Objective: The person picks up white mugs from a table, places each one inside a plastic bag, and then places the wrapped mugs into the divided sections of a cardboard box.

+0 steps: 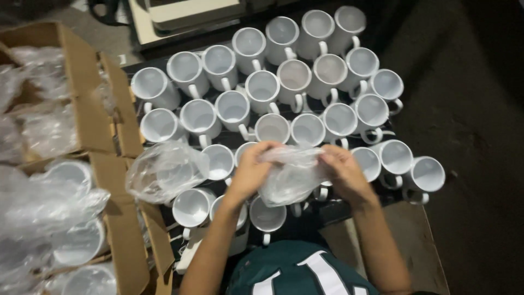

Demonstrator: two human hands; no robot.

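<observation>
Plastic-wrapped mug (pixel 289 177) between both hands' fingers (pixel 256 158), closed on its wrap.

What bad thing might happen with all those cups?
The bagged mug that the left hand and right hand are unwrapping might slip from the slick plastic and chip the white mugs packed close below. The mug by the table's edge could get knocked off.

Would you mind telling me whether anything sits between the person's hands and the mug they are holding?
Yes: a clear plastic bag wraps the mug, so both the left hand and right hand grip plastic.
</observation>
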